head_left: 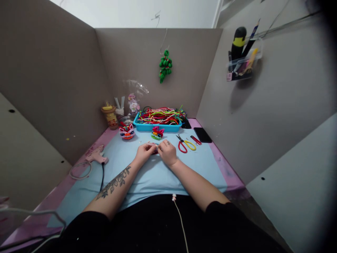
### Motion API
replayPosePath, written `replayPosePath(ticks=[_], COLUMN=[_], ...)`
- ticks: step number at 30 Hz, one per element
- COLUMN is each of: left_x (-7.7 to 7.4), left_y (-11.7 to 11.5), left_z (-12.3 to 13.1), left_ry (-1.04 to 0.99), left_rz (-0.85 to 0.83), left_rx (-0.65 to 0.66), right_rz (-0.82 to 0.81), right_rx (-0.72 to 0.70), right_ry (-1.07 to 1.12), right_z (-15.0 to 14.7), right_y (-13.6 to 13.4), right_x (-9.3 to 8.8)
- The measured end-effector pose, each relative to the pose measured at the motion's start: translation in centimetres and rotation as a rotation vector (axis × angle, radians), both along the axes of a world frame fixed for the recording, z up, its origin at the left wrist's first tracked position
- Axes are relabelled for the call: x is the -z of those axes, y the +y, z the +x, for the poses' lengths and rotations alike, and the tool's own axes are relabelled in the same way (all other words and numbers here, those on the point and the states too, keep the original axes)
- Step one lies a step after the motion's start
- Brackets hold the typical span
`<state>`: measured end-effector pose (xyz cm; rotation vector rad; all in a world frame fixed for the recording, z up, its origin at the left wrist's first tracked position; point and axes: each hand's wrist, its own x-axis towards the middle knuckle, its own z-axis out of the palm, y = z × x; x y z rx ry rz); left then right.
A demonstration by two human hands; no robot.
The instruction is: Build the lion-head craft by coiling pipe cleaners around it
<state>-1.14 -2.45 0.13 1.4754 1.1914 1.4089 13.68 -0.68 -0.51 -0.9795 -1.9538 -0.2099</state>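
Observation:
Both hands meet at the middle of the light blue mat (200, 165). My left hand (144, 152) and my right hand (167, 151) have their fingers pinched together on a small red piece (155, 148), mostly hidden between them. Just beyond the hands stands a small red, pink and green pipe-cleaner figure (157, 133). A second figure (126, 131) sits to its left.
A blue tray (147, 127) of several coloured pipe cleaners stands at the back. Red and yellow scissors (186, 144), a red cutter (196, 140) and a black phone (202, 135) lie to the right. A pink glue gun (97, 155) with its cord lies left. Grey partition walls enclose the desk.

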Motion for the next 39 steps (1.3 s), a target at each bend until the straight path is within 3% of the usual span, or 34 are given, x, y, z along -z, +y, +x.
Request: replayPosePath(ticks=[11, 18, 24, 33, 36, 39], left_x=[0.4, 0.7, 0.7, 0.3, 0.3, 0.4], left_y=[0.6, 0.6, 0.6, 0.5, 0.7, 0.8], left_z=[-0.6, -0.9, -0.8, -0.5, -0.5, -0.5], left_ry=[0.009, 0.041, -0.008, -0.067, -0.073, -0.083], left_rz=[0.128, 0.158, 0.138, 0.093, 0.087, 0.104], left_rx=[-0.035, -0.020, -0.032, -0.065, -0.072, -0.057], right_rz=[-0.184, -0.232, -0.178, -0.005, 0.004, -0.065], right_rx=[-0.309, -0.401, -0.373, -0.198, -0.217, -0.270], right_ry=[0.268, 0.362, 0.298, -0.026, 0.003, 0.165], right_z=[1.0, 0.8, 0.8, 0.6, 0.3, 0.3], right_y=[0.8, 0.9, 0.5, 0.0, 0.1, 0.4], right_x=[0.0, -0.2, -0.2, 0.0, 0.2, 0.3])
